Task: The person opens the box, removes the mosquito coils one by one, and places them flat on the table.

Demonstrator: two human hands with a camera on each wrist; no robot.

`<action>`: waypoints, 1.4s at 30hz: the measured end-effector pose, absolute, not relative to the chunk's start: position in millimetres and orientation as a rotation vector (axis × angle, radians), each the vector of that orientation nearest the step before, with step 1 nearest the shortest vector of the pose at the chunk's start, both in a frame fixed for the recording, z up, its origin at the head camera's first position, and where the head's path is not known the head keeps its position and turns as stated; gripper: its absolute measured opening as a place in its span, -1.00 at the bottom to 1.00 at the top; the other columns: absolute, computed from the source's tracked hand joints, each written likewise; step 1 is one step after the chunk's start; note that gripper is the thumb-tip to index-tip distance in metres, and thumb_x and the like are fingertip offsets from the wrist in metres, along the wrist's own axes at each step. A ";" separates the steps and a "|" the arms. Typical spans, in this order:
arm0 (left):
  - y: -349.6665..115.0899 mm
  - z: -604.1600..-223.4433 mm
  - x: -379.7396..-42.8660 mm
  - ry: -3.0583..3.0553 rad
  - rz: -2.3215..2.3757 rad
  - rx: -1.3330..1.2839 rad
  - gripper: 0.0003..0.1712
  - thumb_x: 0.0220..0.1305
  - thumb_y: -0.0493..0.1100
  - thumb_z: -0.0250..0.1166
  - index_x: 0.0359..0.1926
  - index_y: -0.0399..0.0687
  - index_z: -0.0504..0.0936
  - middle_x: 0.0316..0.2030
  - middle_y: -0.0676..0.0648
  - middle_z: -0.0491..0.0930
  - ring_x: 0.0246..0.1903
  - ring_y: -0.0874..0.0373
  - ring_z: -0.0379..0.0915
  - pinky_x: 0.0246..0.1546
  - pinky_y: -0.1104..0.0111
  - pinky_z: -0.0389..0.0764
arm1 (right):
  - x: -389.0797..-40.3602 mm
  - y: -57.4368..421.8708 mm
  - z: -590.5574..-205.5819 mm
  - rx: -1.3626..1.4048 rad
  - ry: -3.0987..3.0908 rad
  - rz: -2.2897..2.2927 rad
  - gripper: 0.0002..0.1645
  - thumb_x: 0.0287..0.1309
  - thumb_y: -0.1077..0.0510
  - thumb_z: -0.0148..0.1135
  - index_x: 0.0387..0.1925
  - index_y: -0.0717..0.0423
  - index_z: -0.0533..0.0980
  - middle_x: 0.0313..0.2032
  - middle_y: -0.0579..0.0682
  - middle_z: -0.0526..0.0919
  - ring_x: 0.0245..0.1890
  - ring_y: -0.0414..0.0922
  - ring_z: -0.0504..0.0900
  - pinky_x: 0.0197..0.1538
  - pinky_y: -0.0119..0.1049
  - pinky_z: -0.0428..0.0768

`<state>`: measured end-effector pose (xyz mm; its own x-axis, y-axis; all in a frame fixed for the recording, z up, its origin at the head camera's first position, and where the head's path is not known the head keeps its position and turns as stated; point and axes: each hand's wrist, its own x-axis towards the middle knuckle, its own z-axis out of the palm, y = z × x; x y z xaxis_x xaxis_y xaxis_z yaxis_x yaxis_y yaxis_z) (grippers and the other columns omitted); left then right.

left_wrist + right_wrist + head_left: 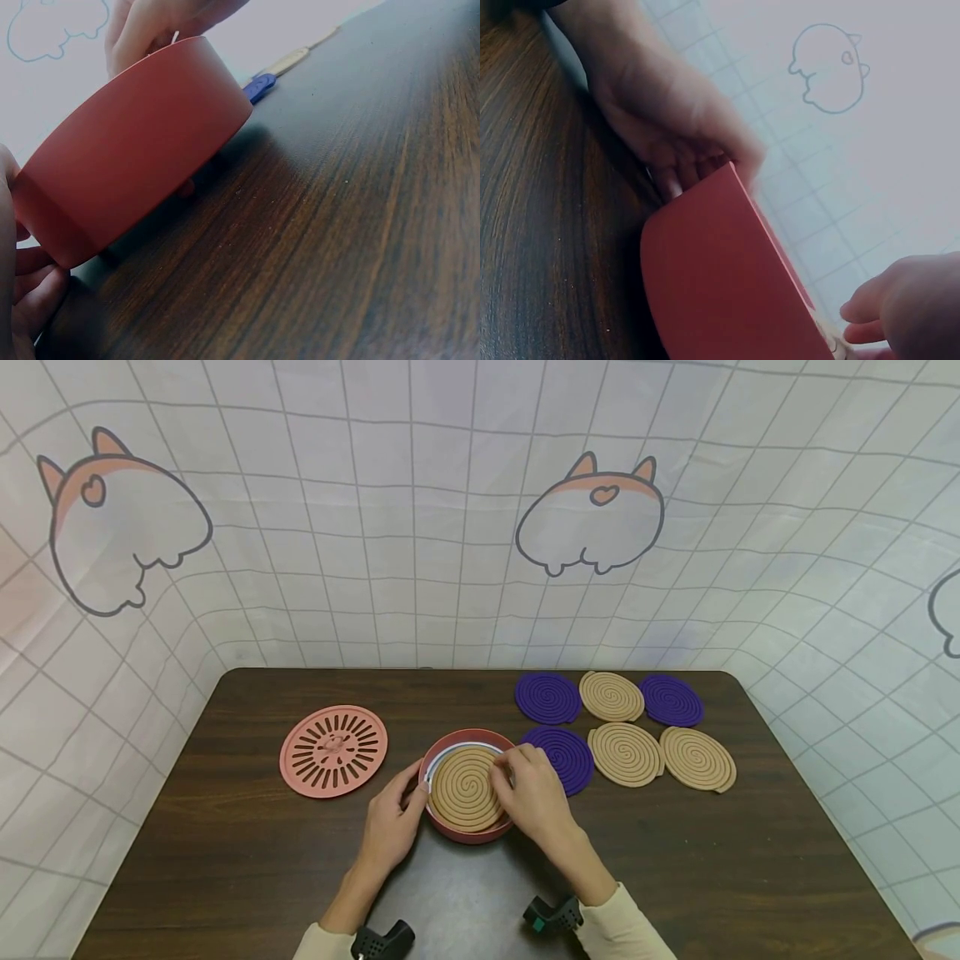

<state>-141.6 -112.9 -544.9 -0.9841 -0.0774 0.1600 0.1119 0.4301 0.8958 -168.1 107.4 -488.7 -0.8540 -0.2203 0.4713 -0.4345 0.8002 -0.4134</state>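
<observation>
A round red mosquito coil box point(467, 838) with straight sides stands near the middle of the table, its top uncovered. Inside it lies a tan mosquito coil point(465, 787), with a pale ring showing past its far edge. My left hand point(390, 823) grips the box's left side, thumb at the rim and fingers against the outer wall point(712, 262). With thumb and fingertips, my right hand point(534, 795) pinches the coil's right edge over the box's right rim; the exact contact is partly hidden by the fingers. In the left wrist view the box wall point(142, 135) hides the coil.
A pink slotted lid point(333, 752) lies flat to the box's left. At the back right, purple coils point(547, 697) and tan coils point(626, 754) lie in two rows. One purple coil point(567, 758) is partly behind my right hand. Patterned white cloth point(450, 527) surrounds the table.
</observation>
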 end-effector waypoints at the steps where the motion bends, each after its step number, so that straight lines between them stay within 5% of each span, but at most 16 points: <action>1: -112.9 -544.9 -141.6 -2.503 -1.586 -0.032 -0.55 0.48 -0.04 0.15 0.33 0.14 0.53 0.18 0.04 0.63 0.12 0.24 0.57 0.09 0.26 0.62 | -168.0 107.4 -488.1 0.495 -2.578 0.749 -0.94 0.12 0.18 0.41 -0.36 0.09 0.67 -0.31 0.02 0.67 -0.34 -0.08 0.55 -0.30 -0.24 0.56; 11: -112.4 -544.1 -141.1 -2.510 -1.567 -0.026 -0.55 0.48 -0.06 0.15 0.33 0.11 0.53 0.18 0.02 0.63 0.14 0.22 0.56 0.11 0.17 0.62 | -168.5 108.9 -482.5 0.494 -2.542 1.124 -0.93 0.15 0.25 0.38 -0.29 0.13 0.68 -0.33 -0.01 0.62 -0.41 -0.23 0.51 -0.36 -0.45 0.50; 28: -112.0 -543.8 -140.4 -2.513 -1.562 -0.026 -0.56 0.48 -0.04 0.14 0.33 0.12 0.53 0.19 0.02 0.62 0.16 0.22 0.56 0.11 0.18 0.62 | -168.6 110.6 -477.0 0.499 -2.635 1.358 -0.87 0.20 0.23 0.37 -0.20 0.06 0.70 -0.33 -0.05 0.74 -0.48 -0.28 0.59 -0.39 -0.48 0.55; 42: -112.5 -543.2 -140.5 -2.517 -1.569 -0.027 -0.55 0.49 -0.03 0.14 0.34 0.11 0.52 0.21 0.01 0.61 0.18 0.20 0.55 0.12 0.17 0.62 | -168.6 113.4 -475.0 0.531 -2.673 1.377 -0.84 0.20 0.21 0.38 -0.16 0.08 0.71 -0.29 -0.05 0.78 -0.59 -0.34 0.43 -0.52 -0.50 0.40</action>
<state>-140.5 -112.5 -543.2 -0.9844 -0.0769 0.1581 0.1081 0.4444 0.8893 -168.6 113.4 -475.0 -0.9358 -0.2643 0.2332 -0.3433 0.5337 -0.7729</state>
